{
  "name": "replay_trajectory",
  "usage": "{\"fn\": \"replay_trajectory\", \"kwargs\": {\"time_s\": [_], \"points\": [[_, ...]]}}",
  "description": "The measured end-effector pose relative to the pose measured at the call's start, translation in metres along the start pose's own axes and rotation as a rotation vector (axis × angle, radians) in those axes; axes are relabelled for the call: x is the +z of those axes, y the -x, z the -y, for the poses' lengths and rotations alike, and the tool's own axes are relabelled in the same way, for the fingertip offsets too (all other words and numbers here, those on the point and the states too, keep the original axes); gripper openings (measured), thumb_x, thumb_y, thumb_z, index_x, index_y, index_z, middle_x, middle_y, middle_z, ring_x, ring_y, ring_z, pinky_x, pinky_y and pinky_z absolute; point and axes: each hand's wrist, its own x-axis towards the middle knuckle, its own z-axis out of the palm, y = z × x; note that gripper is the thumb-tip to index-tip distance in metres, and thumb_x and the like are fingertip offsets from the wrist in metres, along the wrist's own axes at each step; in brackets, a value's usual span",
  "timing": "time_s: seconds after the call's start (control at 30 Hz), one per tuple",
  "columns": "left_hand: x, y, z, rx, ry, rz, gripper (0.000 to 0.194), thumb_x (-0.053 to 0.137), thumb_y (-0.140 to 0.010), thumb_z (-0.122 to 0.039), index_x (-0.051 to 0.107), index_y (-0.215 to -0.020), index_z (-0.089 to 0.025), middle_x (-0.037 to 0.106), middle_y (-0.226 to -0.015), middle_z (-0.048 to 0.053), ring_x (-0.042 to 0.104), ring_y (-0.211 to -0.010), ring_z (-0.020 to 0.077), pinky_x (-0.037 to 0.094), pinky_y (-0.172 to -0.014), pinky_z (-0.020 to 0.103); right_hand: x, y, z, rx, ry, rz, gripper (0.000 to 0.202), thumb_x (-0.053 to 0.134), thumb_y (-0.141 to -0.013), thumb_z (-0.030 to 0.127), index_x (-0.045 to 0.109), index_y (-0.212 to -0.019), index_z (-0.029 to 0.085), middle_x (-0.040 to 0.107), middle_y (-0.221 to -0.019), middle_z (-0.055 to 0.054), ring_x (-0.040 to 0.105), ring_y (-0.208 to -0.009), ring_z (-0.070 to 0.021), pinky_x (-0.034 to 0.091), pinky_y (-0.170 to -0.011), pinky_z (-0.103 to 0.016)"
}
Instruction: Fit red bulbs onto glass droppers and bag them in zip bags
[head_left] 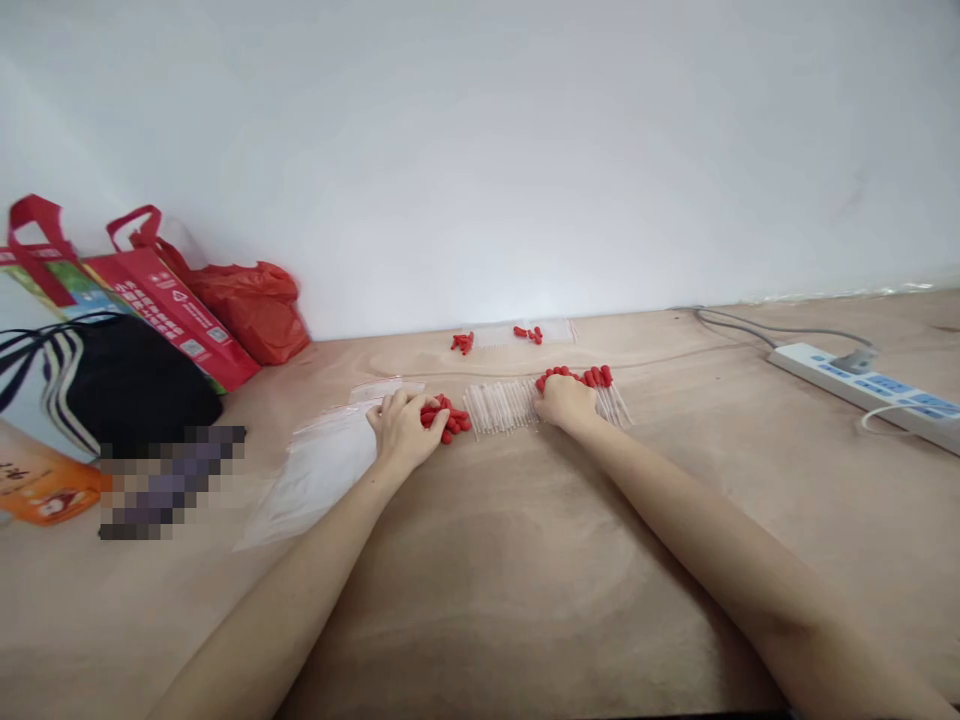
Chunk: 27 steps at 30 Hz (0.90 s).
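Note:
My left hand (403, 428) rests at a pile of small red pieces (454, 424), its thumb and fingers apart around the pile's left side. A row of thin clear sticks (499, 407) lies between my hands. My right hand (566, 402) is closed at the right part of the row, over sticks with red tops (598, 377); what its fingers grip is hidden. Flat clear plastic bags (322, 470) lie left of my left hand, partly under it.
Near the wall lie more small red pieces (463, 343) and a clear bag (559, 330). Red bags (251, 305), a black drawstring bag (150, 385) and an orange packet (56, 490) stand at left. A white power strip (870, 385) with cables lies at right.

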Motion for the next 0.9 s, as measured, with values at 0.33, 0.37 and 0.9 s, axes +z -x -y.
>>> {"fn": "replay_trajectory", "kwargs": {"time_s": [0.33,0.37,0.9], "points": [[0.007,0.0,0.002,0.03,0.023,0.016,0.016,0.051,-0.077,-0.031,0.063,-0.078,-0.022,0.056,-0.087,0.006,0.047,-0.092,0.026,0.03,-0.08,0.044,-0.001,-0.003,0.002,0.016,-0.025,0.022,0.022,0.047,-0.074,0.026,0.062,-0.085,0.015,0.062,-0.093,-0.013,0.059,-0.085,-0.0239,0.041,-0.068,-0.032],[0.006,0.0,0.001,0.037,0.053,-0.027,0.015,0.051,-0.077,-0.03,0.062,-0.079,-0.02,0.056,-0.086,0.006,0.048,-0.091,0.0256,0.031,-0.08,0.044,-0.002,-0.003,0.001,0.01,-0.035,0.01,0.023,0.046,-0.075,0.028,0.061,-0.085,0.014,0.062,-0.093,-0.014,0.059,-0.084,-0.0243,0.041,-0.067,-0.032],[0.016,0.051,-0.055,0.539,0.476,0.236,0.019,0.055,-0.074,-0.022,0.06,-0.091,-0.017,0.057,-0.085,0.006,0.053,-0.078,0.0178,0.043,-0.072,0.031,0.015,0.065,-0.086,-0.809,-0.46,-0.306,0.033,0.032,-0.082,0.011,0.047,-0.111,0.019,0.055,-0.087,-0.008,0.054,-0.075,-0.0166,0.045,-0.067,-0.031]]}}
